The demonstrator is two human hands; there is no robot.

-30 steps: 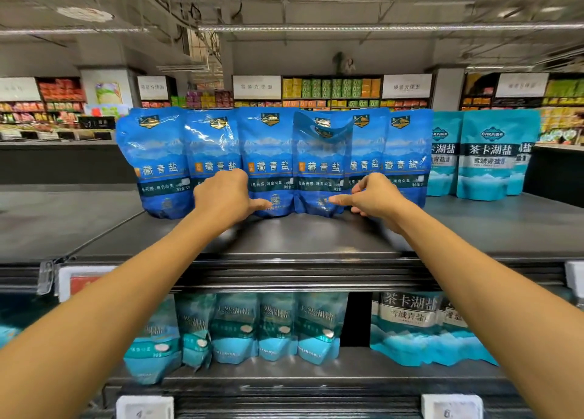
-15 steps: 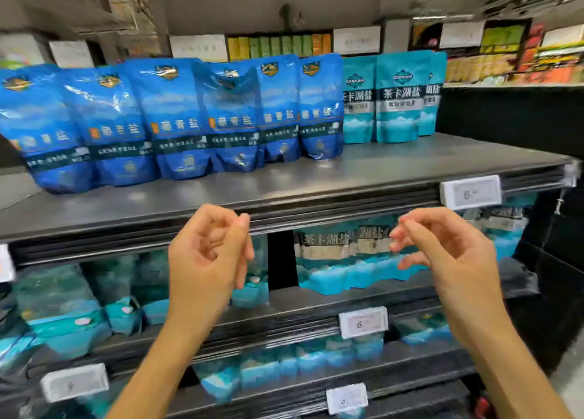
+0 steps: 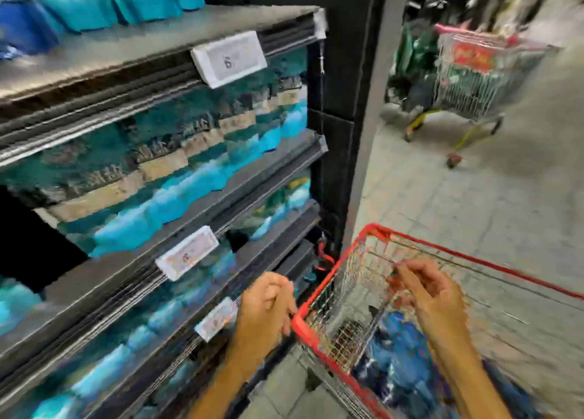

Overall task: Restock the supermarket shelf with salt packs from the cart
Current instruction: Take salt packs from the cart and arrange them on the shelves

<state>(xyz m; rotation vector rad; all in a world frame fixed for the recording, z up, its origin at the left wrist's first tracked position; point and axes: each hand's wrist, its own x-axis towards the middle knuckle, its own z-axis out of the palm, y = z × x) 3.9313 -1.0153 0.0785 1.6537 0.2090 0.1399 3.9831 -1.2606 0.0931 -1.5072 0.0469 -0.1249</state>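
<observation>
Red-rimmed wire cart (image 3: 328,287) stood beside the shelf's (image 3: 177,36) right end, with blue salt packs (image 3: 395,352) lying at its bottom. The right hand (image 3: 434,295) hovered above the cart, fingers loosely bent, holding nothing. The left hand (image 3: 267,308), loosely curled and empty, hung near the cart's left corner. The picture was blurred.

A red-rimmed wire cart (image 3: 335,273) holds dark blue salt packs (image 3: 398,349). Left of the cart, dark grey metal shelves (image 3: 151,42) carry teal and light blue pouches (image 3: 177,178) with beige bands, and white price tags (image 3: 229,58).
</observation>
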